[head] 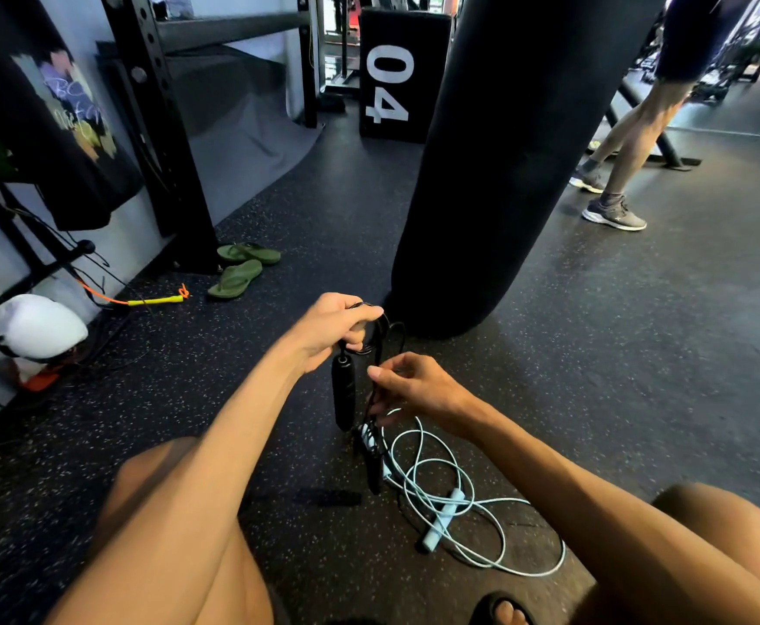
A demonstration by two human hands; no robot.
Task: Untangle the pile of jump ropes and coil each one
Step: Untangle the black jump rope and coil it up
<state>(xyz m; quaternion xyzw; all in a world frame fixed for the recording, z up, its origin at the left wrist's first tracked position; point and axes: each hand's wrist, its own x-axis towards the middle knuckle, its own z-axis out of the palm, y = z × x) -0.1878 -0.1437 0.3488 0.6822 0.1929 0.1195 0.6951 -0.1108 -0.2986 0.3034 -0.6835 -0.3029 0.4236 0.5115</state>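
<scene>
My left hand [337, 329] is closed around several loops of a black jump rope [380, 336], and one black handle [343, 392] hangs below the fist. Just right of it and lower, my right hand [412, 390] pinches a black strand. A second black handle [373, 466] dangles down to the floor. A light blue jump rope [455, 493] lies in loose loops on the floor under my hands, with a blue handle [443, 518] at its middle. The black strand crosses the blue rope's other handle near its top.
A black punching bag [504, 151] hangs right behind my hands. Green flip-flops [240, 268] and an orange-yellow rope [153, 300] lie by the black rack [162, 142] at left. A white bag [35, 327] sits far left. A person's legs [617, 173] stand at the right.
</scene>
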